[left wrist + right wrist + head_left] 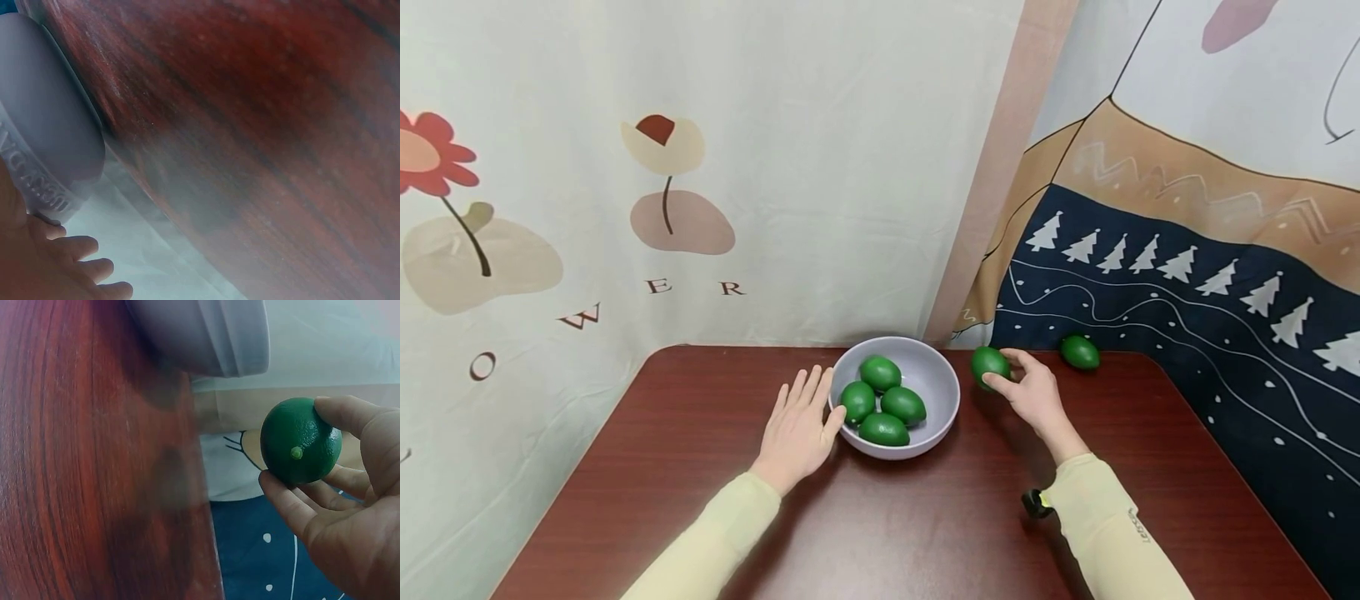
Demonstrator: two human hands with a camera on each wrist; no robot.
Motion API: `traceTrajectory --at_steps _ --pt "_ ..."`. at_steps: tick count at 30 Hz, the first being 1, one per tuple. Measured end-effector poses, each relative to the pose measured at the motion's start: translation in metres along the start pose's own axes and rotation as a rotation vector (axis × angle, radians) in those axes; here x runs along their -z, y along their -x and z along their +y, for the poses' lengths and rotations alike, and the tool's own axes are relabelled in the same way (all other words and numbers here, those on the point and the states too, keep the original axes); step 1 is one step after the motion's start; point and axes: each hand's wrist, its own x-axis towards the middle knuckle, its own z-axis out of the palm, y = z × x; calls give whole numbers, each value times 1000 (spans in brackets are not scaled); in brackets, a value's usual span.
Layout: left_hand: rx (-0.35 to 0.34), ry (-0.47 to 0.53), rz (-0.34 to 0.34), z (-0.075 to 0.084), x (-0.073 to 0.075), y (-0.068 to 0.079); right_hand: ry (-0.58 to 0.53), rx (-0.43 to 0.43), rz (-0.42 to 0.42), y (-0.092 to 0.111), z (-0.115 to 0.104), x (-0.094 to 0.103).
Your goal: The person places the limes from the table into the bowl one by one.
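Observation:
Between thumb and fingers my right hand (1036,395) pinches a green lime (990,367), just right of a pale purple bowl (942,385). The right wrist view shows that lime (299,442) raised off the table, its stem end facing the camera. Several more limes (903,406) lie inside the bowl. My left hand (799,433) is at the bowl's left side with straight fingers, its thumb against the rim. In the left wrist view the fingers (81,247) are beside the bowl's outer wall (53,112), which bears raised lettering.
Another lime (1080,352) rests at the table's back right edge. The dark red wooden table (895,525) ends at hanging cloths, a pale one (820,167) behind and a dark blue tree-patterned one (1120,300) on the right. A small black device (1037,503) sits at my right wrist.

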Motion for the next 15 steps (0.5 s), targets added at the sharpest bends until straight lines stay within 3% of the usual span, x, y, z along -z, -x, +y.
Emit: traceTrajectory --at_steps 15 --pt "1 2 3 0 -1 0 -39 11 -29 3 -15 -7"
